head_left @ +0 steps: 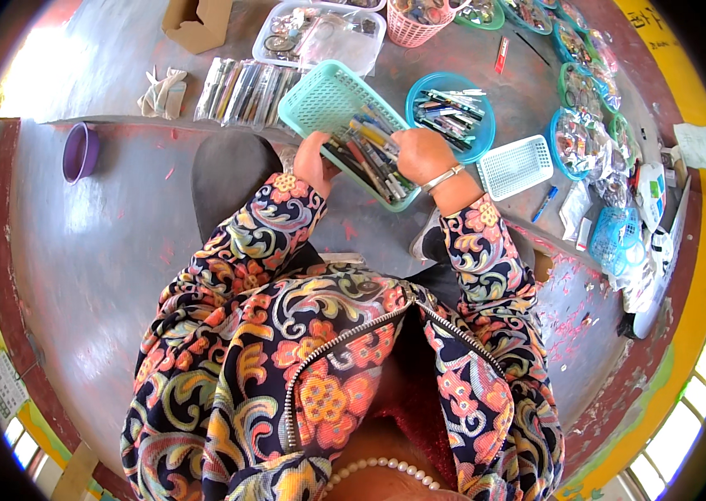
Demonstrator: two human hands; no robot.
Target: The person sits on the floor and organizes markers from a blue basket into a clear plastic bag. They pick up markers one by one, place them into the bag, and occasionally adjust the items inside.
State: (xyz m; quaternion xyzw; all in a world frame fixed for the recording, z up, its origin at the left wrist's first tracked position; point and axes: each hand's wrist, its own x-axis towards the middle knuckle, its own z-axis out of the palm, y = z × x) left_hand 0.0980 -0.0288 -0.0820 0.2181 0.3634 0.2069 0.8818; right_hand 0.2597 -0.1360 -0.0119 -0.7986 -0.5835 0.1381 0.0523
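Observation:
A long mint-green plastic basket (319, 93) is tilted toward me, held between both hands above the edge of the raised platform. Pens (365, 150) of several colours lie gathered in its near half. My left hand (314, 164) grips the basket's left side wall, its fingers partly hidden by the rim. On the other side, my right hand (425, 157) is closed on the right rim; its fingertips are out of sight. Just right of the basket stands a round blue basket (413, 93) with more pens in it. A small white basket (516, 167) sits beside my right wrist.
A row of pens in clear sleeves (246, 90) lies left of the basket, near crumpled gloves (162, 92). Behind are a white tray (376, 52), a pink basket (407, 32) and a cardboard box (197, 23). Filled round baskets line the right. A purple bucket (80, 154) is at left.

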